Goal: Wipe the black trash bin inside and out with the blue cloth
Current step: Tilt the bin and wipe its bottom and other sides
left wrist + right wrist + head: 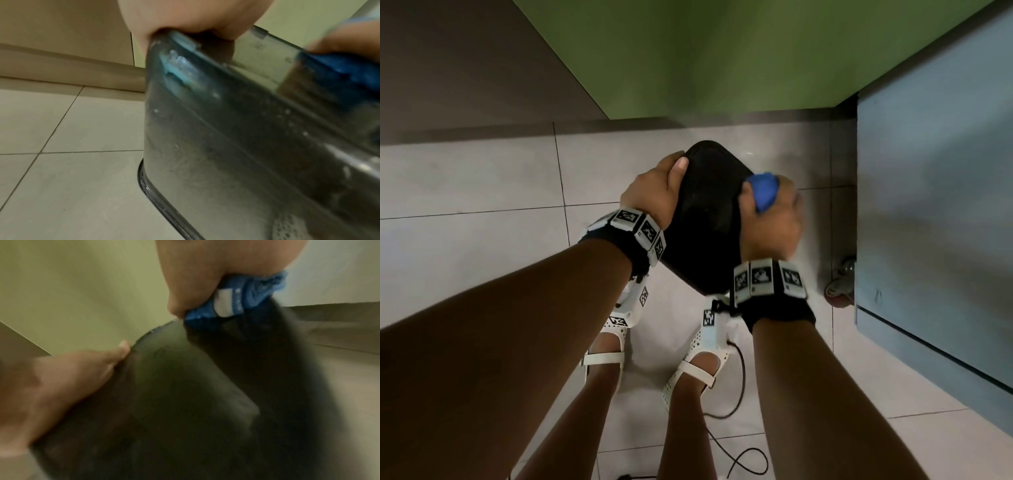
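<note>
Gripping black bin (705,219), left hand (650,195), right hand (774,222) pressing blue cloth (763,192)

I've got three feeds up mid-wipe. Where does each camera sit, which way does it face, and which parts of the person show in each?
Head: worn on the head, looking down at the black bin over the tiled floor; both forearms, left hand, right hand and both feet show.
Left wrist: low by the left hand, looking along the bin's side wall; that hand grips the bin.
Right wrist: by the right hand, facing the green wall.
Shared: all three show the blue cloth.
</note>
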